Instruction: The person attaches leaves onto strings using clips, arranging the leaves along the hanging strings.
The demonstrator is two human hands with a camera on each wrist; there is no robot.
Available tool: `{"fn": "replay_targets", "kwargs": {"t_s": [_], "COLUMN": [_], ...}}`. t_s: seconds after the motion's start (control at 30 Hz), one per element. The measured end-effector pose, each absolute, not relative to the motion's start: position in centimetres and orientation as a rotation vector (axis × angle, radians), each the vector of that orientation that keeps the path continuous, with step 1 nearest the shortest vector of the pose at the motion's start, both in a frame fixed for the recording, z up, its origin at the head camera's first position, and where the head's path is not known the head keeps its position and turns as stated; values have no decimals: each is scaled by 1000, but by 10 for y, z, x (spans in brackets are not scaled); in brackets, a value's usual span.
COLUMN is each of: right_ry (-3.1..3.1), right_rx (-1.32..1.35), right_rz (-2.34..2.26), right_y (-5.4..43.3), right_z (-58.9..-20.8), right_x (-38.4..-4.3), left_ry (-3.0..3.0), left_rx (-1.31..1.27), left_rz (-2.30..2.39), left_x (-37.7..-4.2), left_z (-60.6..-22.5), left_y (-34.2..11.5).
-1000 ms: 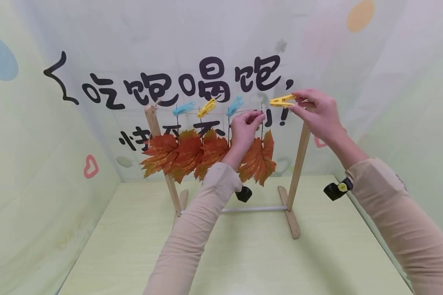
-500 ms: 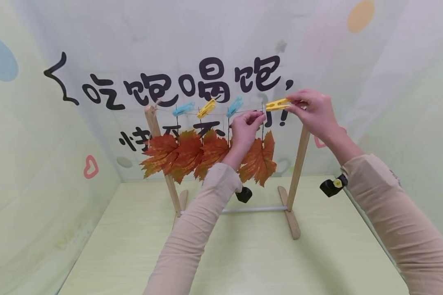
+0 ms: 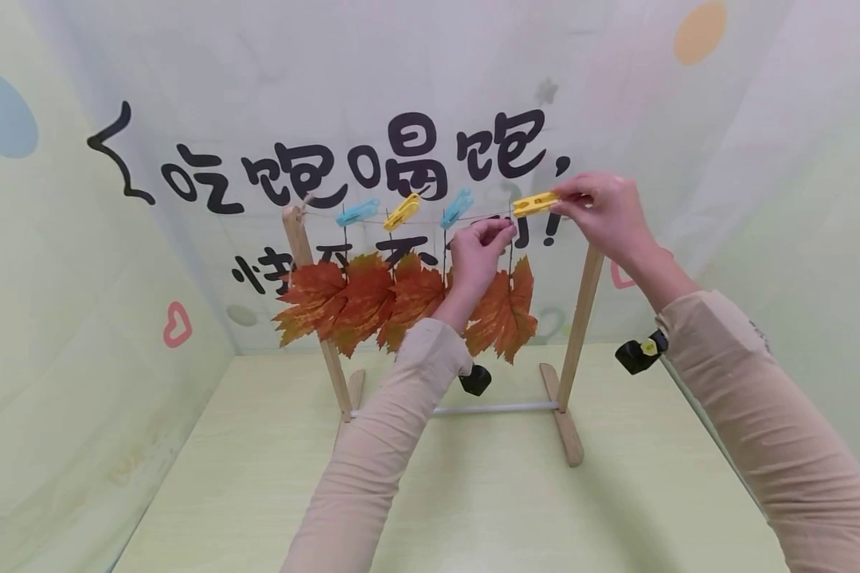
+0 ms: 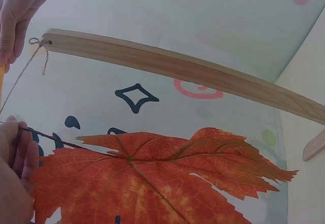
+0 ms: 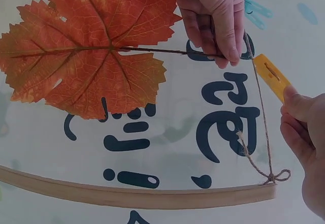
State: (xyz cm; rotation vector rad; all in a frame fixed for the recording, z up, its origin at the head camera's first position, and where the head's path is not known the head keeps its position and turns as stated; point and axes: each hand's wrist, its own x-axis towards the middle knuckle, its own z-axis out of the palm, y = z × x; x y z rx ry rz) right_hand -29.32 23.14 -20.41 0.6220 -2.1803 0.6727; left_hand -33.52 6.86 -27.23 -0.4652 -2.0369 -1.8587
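Note:
My left hand (image 3: 475,255) pinches the thin dark stem (image 5: 167,51) of an orange-red maple-like leaf (image 3: 505,314) just below the string (image 5: 264,122). Between thumb and fingers, my right hand (image 3: 609,215) holds a yellow clothespin (image 3: 533,204) by its handle end. The clothespin's tip is at the string beside the stem top; whether it grips them cannot be told. Further left, a blue clothespin (image 3: 358,212), a yellow one and another blue clothespin (image 3: 457,208) sit on the string, with similar leaves (image 3: 311,294) hanging below them.
The string runs between the wooden posts of a stand, tied to the right post (image 3: 580,326) with a bow. A white rod (image 3: 502,407) joins the posts low down. The stand's feet rest on a pale table (image 3: 258,477), before a printed cloth backdrop.
My right hand has moved left, bringing the yellow clothespin from right of the stem up to the string beside it. My left hand has stayed almost still on the stem.

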Motion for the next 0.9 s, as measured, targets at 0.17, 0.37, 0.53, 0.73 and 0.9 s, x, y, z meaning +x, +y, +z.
{"fn": "replay_targets", "kwargs": {"t_s": [0.17, 0.37, 0.53, 0.73, 0.9], "right_ry": [-2174, -2171, -2176, -2224, -2256], "right_rx": [619, 617, 613, 640, 642], "right_rz": [662, 666, 673, 660, 662], "right_y": [231, 231, 232, 229, 227], "right_z": [-203, -201, -199, -199, -198], "right_x": [-295, -297, -298, -298, -301], "left_ry": [-2036, -2007, -1987, -1981, -1977], "left_rx": [-474, -491, -495, -493, -496], "left_rz": [-1841, -1835, -1842, -1843, -1866], "left_x": [-336, -337, -338, -338, -338], "left_z": [-274, -274, -273, -273, -274], "left_y": [69, 70, 70, 68, 68]}}
